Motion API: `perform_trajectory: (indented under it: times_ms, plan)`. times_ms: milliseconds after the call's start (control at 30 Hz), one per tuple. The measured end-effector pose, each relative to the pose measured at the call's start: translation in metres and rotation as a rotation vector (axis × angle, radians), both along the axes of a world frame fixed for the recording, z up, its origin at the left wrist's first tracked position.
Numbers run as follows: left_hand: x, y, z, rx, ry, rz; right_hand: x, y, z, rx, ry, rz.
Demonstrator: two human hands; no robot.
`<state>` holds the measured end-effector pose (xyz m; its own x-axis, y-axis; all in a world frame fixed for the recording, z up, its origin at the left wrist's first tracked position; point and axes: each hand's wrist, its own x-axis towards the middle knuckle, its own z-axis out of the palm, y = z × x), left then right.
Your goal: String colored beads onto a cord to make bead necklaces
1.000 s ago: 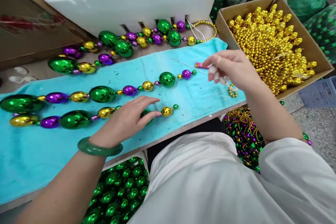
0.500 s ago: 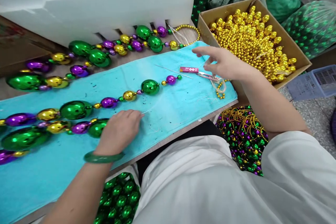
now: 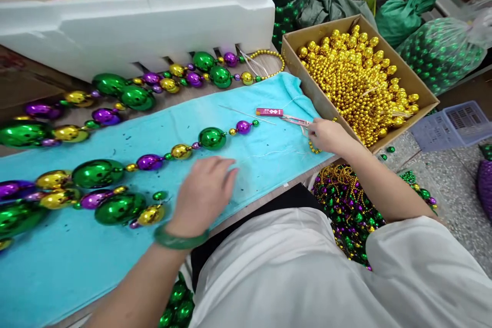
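My left hand [image 3: 205,192], with a green bangle [image 3: 180,238] at its wrist, hovers over the blue towel [image 3: 215,174], thumb and fingers apart and slightly blurred. My right hand [image 3: 326,136] closes on the handles of the scissors [image 3: 295,120]; my fingers cover most of the handles. A string of green, gold and purple beads [image 3: 149,162] lies folded on the towel, its upper end near the scissors. Left of my left hand is the lower end, with a gold bead [image 3: 151,214]. A magenta, lighter-sized piece [image 3: 269,112] touches the scissors' tip. Beside it lies a thin needle [image 3: 246,114].
Behind the towel, another bead string [image 3: 169,84] runs along a white foam box [image 3: 154,25] full of small beads. To the right, a cardboard box [image 3: 407,123] holds gold bead chains. Bead strands [image 3: 346,215] hang or lie below the table edge.
My right hand has come down onto the scissors' handles. My left hand has let go of the thin thread and moved right, its fingers opening. The view has shifted a little.
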<state>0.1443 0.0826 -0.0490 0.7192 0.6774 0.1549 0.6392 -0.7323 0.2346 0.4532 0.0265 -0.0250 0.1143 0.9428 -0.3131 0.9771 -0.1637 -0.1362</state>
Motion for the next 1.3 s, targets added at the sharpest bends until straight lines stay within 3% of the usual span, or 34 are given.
perform_trajectory:
  times_ms: [67, 167, 300, 400, 533, 700, 800, 900, 1067, 1200, 1300]
  plan:
    - [0.039, -0.012, -0.009, -0.063, -0.021, -0.098, 0.002, 0.013, 0.007, 0.111, 0.119, -0.004]
    - [0.089, -0.024, -0.025, -0.104, 0.048, -0.112, 0.006, 0.036, 0.018, 0.233, 0.275, -0.020]
    - [0.117, -0.030, -0.035, -0.123, 0.160, -0.087, 0.011, 0.055, 0.017, 0.263, 0.307, -0.053]
    - [0.116, -0.030, -0.034, -0.203, 0.105, -0.068, 0.014, 0.057, 0.003, 0.234, 0.207, -0.062]
    - [0.104, -0.028, -0.022, -0.445, -0.173, -0.049, 0.009, 0.054, -0.021, 0.096, 0.043, -0.031]
    - [0.085, -0.022, 0.016, -0.805, -0.486, 0.087, 0.003, 0.057, -0.037, 0.026, 0.005, 0.006]
    - [0.071, -0.016, 0.040, -0.896, -0.605, 0.156, 0.007, 0.058, -0.034, 0.018, 0.052, -0.022]
    - [0.057, -0.011, 0.053, -0.821, -0.649, 0.171, 0.011, 0.051, -0.022, 0.107, 0.167, -0.077]
    - [0.036, -0.006, 0.052, -0.507, -0.569, 0.178, -0.004, 0.018, 0.011, 0.498, 0.527, -0.108]
    - [0.025, -0.006, 0.053, -0.214, -0.485, 0.098, -0.045, -0.003, 0.028, 0.592, 0.880, 0.133]
    - [0.018, -0.008, 0.061, -0.250, -0.462, 0.014, -0.076, -0.003, 0.025, 0.530, 0.996, 0.287]
